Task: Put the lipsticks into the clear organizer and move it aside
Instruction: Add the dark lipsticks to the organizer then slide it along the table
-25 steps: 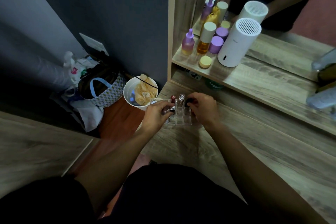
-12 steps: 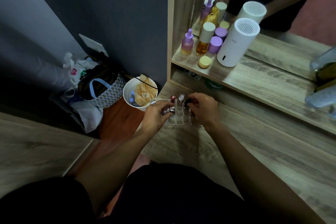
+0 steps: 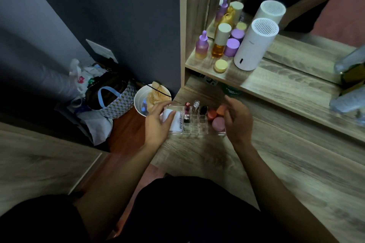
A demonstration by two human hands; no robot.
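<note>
The desk is carrying everything, and the organizer is standing on it near the left edge, in front of the shelf. The person is sitting before it, and both hands are flanking the clear box.

The left hand is resting at the left end of the organizer, with its fingers curled over a white tube lying in the left compartment; whether it is really gripping the tube or the wall, I cannot tell. The right hand is hanging just beside the right end, half open and holding nothing, close to the pink and orange sponges there.

Four lipsticks are standing upright in the middle slots: a red one, a clear-capped one, a black one and a silver one. No loose lipstick is showing on the desk, so I judge the filling step is about finished and the moving step is beginning.

The next move is probably asking both hands to close on the two ends and to slide or lift the box evenly. Tilting could make the lipsticks fall.
</note>
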